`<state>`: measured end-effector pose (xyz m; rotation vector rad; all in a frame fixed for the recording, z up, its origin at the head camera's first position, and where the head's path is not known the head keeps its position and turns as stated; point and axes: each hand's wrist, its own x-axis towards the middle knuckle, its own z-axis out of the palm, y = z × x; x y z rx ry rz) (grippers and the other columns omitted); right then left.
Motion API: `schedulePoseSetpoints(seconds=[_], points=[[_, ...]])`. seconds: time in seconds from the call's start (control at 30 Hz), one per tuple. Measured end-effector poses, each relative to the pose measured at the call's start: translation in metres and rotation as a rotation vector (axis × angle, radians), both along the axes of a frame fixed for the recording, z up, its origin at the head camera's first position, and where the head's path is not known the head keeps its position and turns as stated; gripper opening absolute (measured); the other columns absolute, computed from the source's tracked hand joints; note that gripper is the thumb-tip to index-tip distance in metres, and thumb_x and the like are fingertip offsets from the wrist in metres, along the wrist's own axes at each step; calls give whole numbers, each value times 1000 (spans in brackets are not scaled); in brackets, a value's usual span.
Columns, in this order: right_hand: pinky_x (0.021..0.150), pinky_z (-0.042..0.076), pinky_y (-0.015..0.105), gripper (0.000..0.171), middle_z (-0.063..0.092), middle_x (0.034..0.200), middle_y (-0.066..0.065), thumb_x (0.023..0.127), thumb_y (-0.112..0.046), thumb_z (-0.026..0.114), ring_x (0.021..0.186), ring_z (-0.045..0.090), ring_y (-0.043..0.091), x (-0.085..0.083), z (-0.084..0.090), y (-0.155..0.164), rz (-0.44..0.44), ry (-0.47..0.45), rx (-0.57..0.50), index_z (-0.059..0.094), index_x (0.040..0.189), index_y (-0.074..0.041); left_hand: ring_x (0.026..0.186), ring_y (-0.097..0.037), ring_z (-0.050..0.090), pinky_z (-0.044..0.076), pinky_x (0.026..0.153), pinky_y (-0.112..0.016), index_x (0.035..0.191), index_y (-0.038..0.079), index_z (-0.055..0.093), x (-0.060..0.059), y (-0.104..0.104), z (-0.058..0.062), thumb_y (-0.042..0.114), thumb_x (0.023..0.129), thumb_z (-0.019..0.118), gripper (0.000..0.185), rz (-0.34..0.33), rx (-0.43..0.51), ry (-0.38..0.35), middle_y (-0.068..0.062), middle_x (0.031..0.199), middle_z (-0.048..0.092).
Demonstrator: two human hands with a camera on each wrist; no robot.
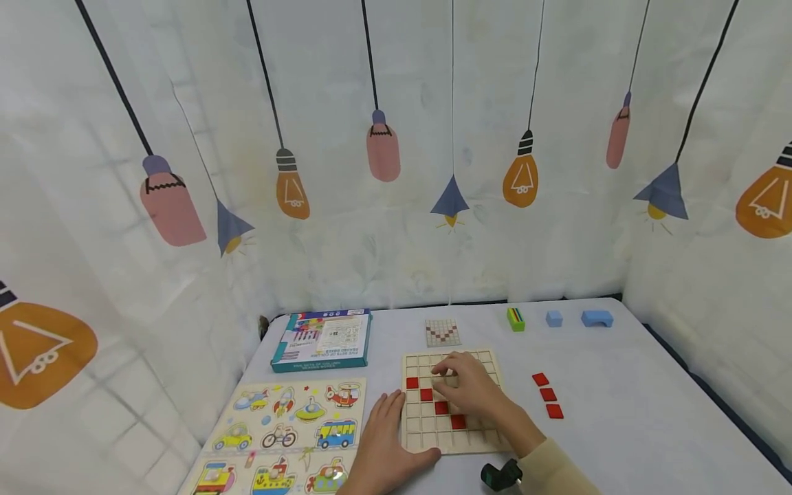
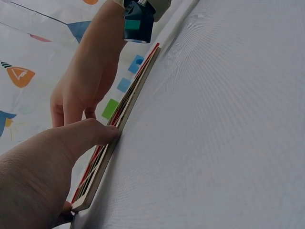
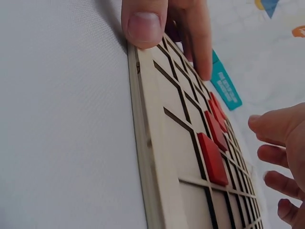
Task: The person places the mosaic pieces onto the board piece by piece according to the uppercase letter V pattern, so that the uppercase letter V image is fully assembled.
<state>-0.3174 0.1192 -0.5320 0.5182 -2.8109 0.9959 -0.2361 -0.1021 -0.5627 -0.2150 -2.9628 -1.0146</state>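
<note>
Desk [image 1: 619,440], cloth-covered, carries a wooden grid board [image 1: 414,440] near its front edge, centre. Board: thin, stiff, prob. light; likely to slide on the cloth unless steadied at an edge. Left hand [image 1: 380,447] lies flat w/ straight fingers, thumb [image 2: 90,133] pressed against the board's near-left edge, gripping nothing. Right hand [image 1: 473,395] hovers over the grid, fingers [image 3: 274,129] loosely bent; whether they pinch a tile cannot be told. Red tiles [image 1: 442,407] sit seated in a diagonal of cells; three spare red tiles [image 1: 547,394] lie just right of the board. Tiles: small, flat, rigid, smooth; best pinched by opposite edges, fingertip and thumb, and lowered square into a cell.
</note>
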Motion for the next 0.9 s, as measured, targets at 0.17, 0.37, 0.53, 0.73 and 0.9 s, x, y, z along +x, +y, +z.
schedulePoseSetpoints(seconds=[0.17, 0.37, 0.53, 0.73, 0.9], points=[[95, 58, 40, 17, 72, 111, -12, 100, -29, 83, 111, 58, 12, 9, 2, 13, -20, 15, -4, 83, 116, -25, 165, -44, 35, 40, 129, -71, 167, 10, 46, 2, 1, -1, 88, 66, 85, 133, 6, -1, -6, -13, 172, 49], [105, 54, 52, 17, 72, 108, -13, 98, -25, 86, 118, 60, 15, 10, 0, 32, -82, 33, 6, 83, 115, -24, 165, -44, 36, 40, 130, -70, 167, 11, 48, 0, 2, -2, 88, 65, 86, 133, 12, 14, 5, -12, 172, 50], [100, 54, 47, 19, 72, 111, -16, 97, -26, 87, 113, 58, 13, 11, -2, 50, -136, -1, 0, 83, 115, -28, 166, -44, 34, 39, 130, -71, 167, 12, 48, -1, 1, -3, 89, 64, 86, 134, 21, 15, -11, -11, 172, 49], [94, 50, 42, 19, 75, 110, -11, 96, -24, 88, 107, 58, 14, 14, -3, 71, -155, 14, 12, 83, 115, -25, 167, -44, 33, 38, 130, -72, 168, 14, 47, -2, 2, -4, 90, 65, 85, 134, 19, 14, -27, -11, 173, 48], [93, 49, 44, 21, 75, 110, -7, 96, -22, 88, 106, 60, 18, 19, 0, 88, -181, 41, 30, 83, 117, -21, 168, -44, 31, 36, 131, -72, 169, 14, 46, -2, 3, -3, 90, 65, 84, 134, 20, 13, -38, -11, 174, 47]])
